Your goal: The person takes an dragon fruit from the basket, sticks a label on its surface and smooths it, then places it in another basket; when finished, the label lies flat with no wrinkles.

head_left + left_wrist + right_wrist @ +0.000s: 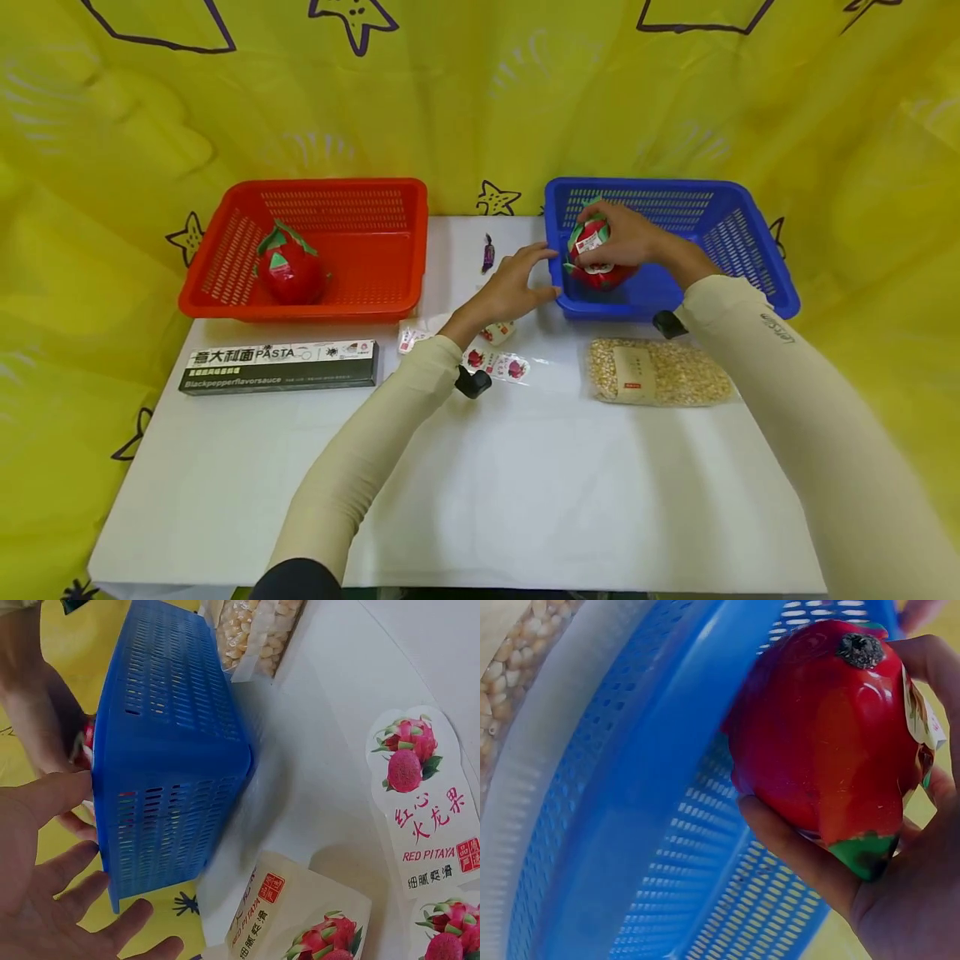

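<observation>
My right hand [626, 237] grips a red dragon fruit [821, 742] with green leaf tips, over the left end of the blue basket [675, 304]. White stickers show on the fruit's side in the head view. At that basket's left rim, my left hand [513, 283] has its fingers spread, fingertips right at the edge. The left wrist view shows the left hand's thumb against the blue rim. "Red Pitaya" stickers [424, 795] lie on the white table below the left hand. Another dragon fruit [292, 271] sits in the red basket [375, 308] on the left.
A pasta box [281, 367] lies in front of the red basket. A bag of corn kernels [660, 372] rests before the blue basket. Between the baskets is a small purple wrapped candy [488, 253]. Yellow patterned cloth [465, 100] hangs behind the white table [570, 500].
</observation>
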### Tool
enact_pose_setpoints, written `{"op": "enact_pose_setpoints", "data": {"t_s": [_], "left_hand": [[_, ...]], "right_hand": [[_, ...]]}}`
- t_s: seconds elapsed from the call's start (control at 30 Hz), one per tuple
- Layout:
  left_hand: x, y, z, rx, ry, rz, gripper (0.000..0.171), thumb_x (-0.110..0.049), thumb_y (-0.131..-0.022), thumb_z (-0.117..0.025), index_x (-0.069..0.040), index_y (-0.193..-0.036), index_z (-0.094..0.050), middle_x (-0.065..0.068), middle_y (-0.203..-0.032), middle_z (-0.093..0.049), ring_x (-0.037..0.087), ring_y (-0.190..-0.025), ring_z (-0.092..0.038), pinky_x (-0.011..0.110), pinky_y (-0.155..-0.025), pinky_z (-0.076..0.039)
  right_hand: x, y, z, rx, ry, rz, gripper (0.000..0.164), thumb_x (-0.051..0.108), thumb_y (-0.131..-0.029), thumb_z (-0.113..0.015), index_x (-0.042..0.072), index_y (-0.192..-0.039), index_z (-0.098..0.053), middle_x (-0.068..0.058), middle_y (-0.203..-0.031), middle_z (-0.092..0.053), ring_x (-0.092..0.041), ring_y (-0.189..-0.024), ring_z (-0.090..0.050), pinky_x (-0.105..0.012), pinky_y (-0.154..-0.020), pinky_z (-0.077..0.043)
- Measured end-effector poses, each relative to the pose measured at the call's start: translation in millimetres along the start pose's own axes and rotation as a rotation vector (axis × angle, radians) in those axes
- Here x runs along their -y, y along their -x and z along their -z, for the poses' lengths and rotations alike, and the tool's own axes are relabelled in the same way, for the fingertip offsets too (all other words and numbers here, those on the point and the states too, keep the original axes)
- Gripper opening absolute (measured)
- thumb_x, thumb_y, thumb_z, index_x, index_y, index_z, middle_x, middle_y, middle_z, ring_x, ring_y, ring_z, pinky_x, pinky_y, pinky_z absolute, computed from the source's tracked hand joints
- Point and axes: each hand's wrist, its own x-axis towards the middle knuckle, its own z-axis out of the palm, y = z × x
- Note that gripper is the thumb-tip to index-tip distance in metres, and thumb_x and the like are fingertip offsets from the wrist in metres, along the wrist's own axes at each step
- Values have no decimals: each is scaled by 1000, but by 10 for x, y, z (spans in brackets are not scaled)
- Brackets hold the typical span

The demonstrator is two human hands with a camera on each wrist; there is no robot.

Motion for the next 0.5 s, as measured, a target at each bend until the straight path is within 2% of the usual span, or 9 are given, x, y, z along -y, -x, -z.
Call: {"op": "enact_pose_setpoints", "data": {"t_s": [0.1,0.5], "left_hand": [[-15,4,-4,-1,8,1,65,-30,-105,-68,-13,-163,-41,3,-177,-23,33,-159,-26,53,-127,-30],[-27,39,-24,25,63,47,67,-30,-108,-64,-18,-166,-34,-3,-178,-17,29,-161,-22,54,-128,-28]], "right_hand": [[-38,-33,-34,21,10,-18,70,28,-92,-77,1,-149,-46,-30,-134,-57,-44,-115,-59,-53,-96,-57],[-120,-126,-111,72,-5,-60,81,31,-96,-73,0,-159,-35,-34,-143,-51,-47,-122,-56,-61,-103,-51]]}}
